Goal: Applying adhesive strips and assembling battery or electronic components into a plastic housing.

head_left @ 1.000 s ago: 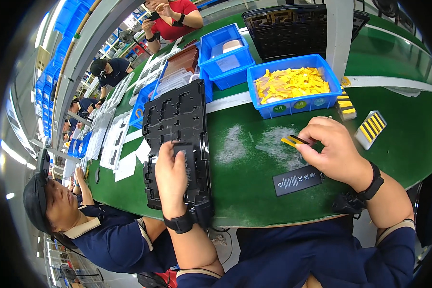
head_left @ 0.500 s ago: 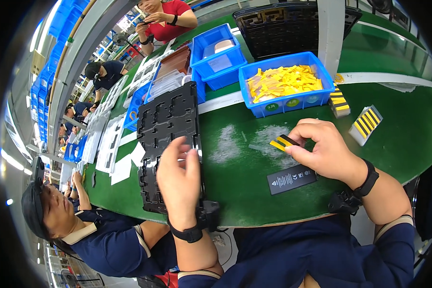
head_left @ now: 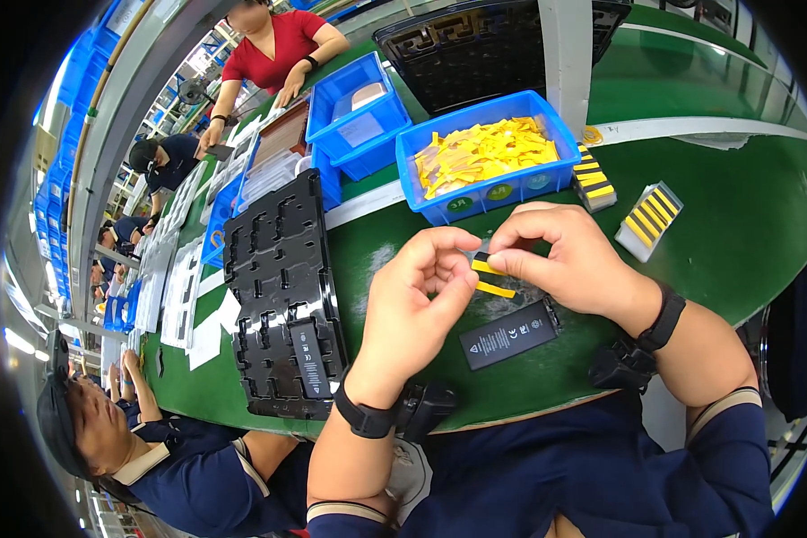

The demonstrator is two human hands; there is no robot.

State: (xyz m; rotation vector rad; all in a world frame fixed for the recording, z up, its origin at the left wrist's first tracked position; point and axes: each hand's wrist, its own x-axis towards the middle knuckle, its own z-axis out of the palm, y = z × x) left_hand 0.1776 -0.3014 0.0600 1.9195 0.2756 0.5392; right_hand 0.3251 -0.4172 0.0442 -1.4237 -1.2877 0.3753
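My right hand (head_left: 569,264) pinches a small black-and-yellow adhesive strip piece (head_left: 482,266) between thumb and forefinger. Close against it on the left, my left hand (head_left: 421,300) has its fingers curled and its thumb at the strip's edge; what they grip is hidden. A yellow strip end (head_left: 496,290) sticks out below the fingertips. Under both hands a flat black battery (head_left: 511,335) with white print lies on the green table. Another black battery (head_left: 310,360) sits in a slot of the glossy black moulded tray (head_left: 273,278) to the left.
A blue bin (head_left: 475,197) full of yellow strips stands beyond my hands. Right of it are two blocks with black-and-yellow strips (head_left: 594,179) (head_left: 650,220). Blue bins (head_left: 354,117) stand farther back. A metal post (head_left: 565,67) rises behind. A co-worker (head_left: 188,448) sits at the left.
My left hand has moved right from beside the tray to meet my right hand at the strips. The view has shifted, and a battery in the tray now shows.
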